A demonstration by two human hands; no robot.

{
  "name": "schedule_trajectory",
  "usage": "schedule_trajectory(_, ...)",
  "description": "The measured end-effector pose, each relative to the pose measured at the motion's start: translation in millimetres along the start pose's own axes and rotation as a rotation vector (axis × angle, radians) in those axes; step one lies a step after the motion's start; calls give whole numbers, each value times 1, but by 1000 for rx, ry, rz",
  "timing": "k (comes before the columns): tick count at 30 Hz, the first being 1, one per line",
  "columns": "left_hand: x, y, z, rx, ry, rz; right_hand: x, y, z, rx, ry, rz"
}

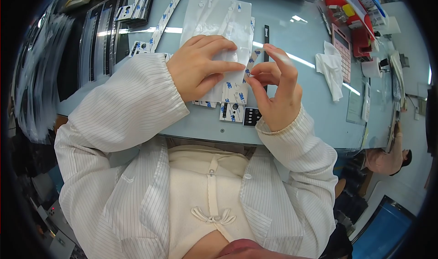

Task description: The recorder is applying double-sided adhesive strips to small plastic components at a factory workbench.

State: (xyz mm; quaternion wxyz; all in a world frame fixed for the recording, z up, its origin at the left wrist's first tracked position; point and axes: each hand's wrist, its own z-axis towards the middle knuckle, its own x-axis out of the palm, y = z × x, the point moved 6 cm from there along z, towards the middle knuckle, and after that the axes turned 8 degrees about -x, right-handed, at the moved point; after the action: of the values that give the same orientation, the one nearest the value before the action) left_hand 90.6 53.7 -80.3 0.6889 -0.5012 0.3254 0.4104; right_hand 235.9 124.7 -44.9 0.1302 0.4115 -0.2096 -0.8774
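My left hand (200, 65) lies flat, fingers spread, on a clear plastic sheet (221, 19) that rests on the light blue table (292, 44). My right hand (276, 92) is raised just beside it and pinches a thin white strip with blue print (253, 60) between thumb and fingers. Several small white and blue printed pieces (233, 101) lie under and in front of my hands, and a small black panel with buttons (251, 116) sits at the table's near edge.
Long backing strips (160, 24) and dark panels (101, 42) lie at the left. A crumpled white cloth (332, 69), a pink calculator (342, 51) and red boxes (353, 28) are at the right. Another person (388, 158) sits at the far right.
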Motion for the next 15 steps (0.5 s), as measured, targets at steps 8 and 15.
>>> schedule_trajectory(8, 0, 0, 1, -26, 27, -14, -1, -1, -1, -6, -29, 71)
schedule_trajectory(15, 1, 3, 2, -3, 32, -36, -6, 8, 2, -41, -54, 80)
